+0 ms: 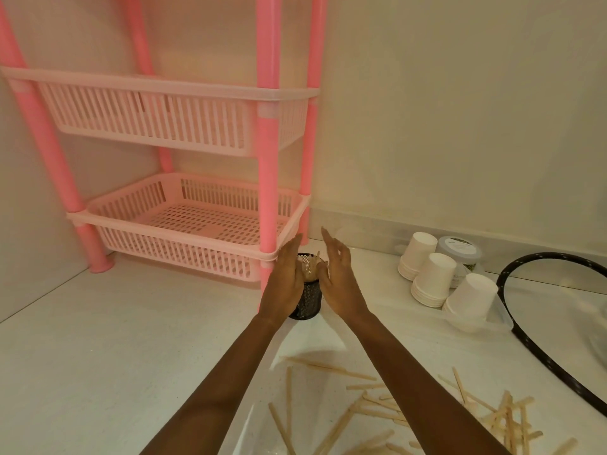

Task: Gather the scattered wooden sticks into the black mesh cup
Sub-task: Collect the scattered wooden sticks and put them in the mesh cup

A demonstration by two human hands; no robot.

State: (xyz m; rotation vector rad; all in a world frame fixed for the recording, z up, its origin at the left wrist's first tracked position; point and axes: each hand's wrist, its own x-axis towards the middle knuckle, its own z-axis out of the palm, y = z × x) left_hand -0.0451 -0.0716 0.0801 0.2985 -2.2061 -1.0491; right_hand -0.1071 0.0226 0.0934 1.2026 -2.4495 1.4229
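fingers [294,246] of the left hand [285,284] lie straight against the left side of the black mesh cup [308,302]. the right hand [338,280] is spread and relaxed, holding nothing, just right of the rim. a few wooden sticks [311,267] stand in the cup between the palms. scattered sticks [377,408] lie on the counter [131,323] under the forearms.

Pink rack [267,178] just behind black mesh cup [309,302]; paper cups [433,279] well right; counter [131,323] left open.
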